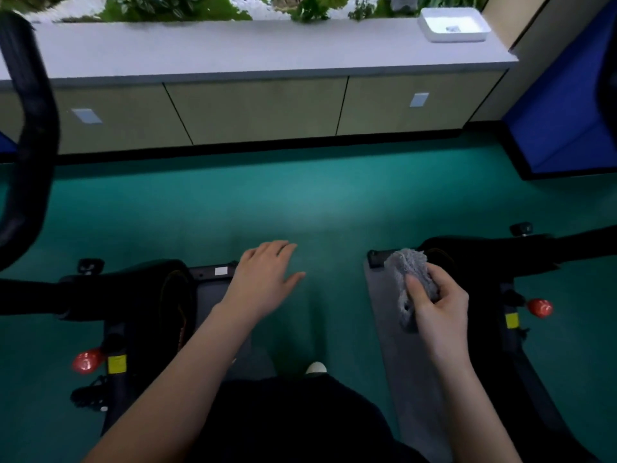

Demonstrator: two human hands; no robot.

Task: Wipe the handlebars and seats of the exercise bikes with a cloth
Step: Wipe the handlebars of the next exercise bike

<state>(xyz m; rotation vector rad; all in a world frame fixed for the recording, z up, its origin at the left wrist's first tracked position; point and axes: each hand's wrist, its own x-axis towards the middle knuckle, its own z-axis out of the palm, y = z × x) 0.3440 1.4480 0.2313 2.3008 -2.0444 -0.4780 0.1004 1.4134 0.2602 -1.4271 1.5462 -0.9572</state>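
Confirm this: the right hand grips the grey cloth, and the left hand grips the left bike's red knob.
Wrong about the left hand: it is open and holds nothing, well apart from the red knob. The right hand does grip the grey cloth. The head view shows this.

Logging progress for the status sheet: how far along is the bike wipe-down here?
Done: nothing verifiable; no surface shows wiping marks. In hand: the right hand grips the bunched grey cloth by the right bike, contact unclear. The left hand is open, empty, over the floor. Remaining: the handlebar at far left and the left bike, neither touched.
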